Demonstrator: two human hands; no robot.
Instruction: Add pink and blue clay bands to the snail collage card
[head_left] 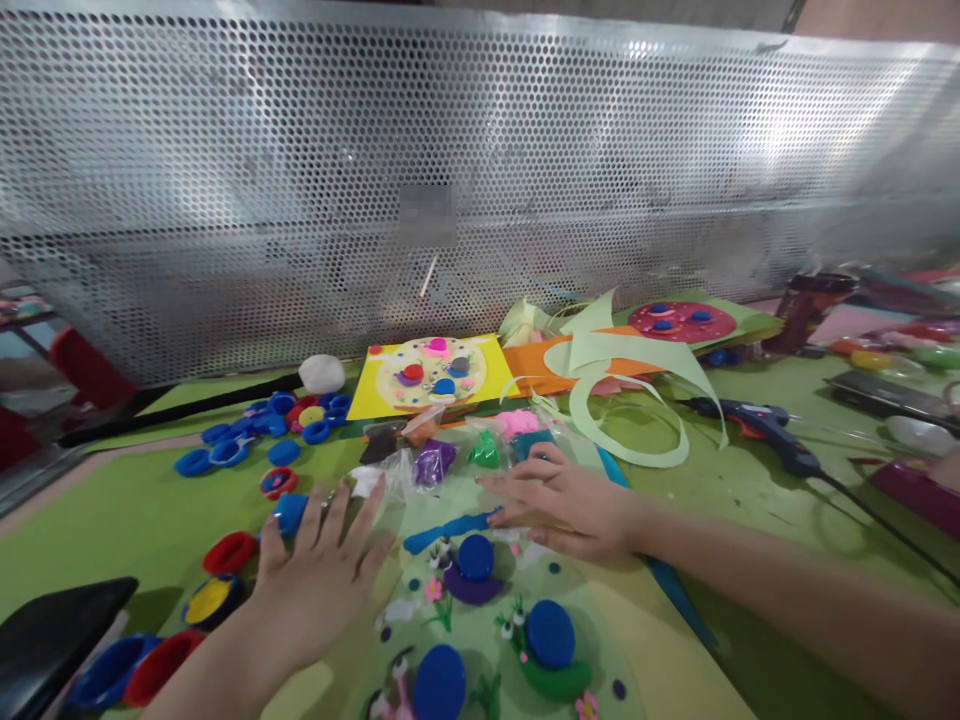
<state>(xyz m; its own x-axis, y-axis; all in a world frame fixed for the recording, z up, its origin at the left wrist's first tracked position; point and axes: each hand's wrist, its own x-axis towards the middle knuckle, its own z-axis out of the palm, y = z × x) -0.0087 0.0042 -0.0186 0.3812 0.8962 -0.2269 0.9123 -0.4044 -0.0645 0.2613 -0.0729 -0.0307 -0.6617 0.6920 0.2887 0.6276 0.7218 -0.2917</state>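
My left hand (319,570) lies flat with fingers spread, at the left edge of a green craft sheet (637,640) and beside a blue bottle cap (291,512). My right hand (559,500) rests flat, fingers stretched out, on the sheet's upper part, just above a blue paper strip (450,528). On the sheet sit snails made of blue caps (550,633) and clay. Small bags of coloured clay (435,462) lie just beyond both hands.
Blue and red bottle caps (255,432) are scattered at left, with a white clay ball (322,373). A yellow craft card (431,375), orange and pale green paper cutouts (622,375), and a glue gun (757,425) lie behind. A perforated metal wall (480,180) closes the back.
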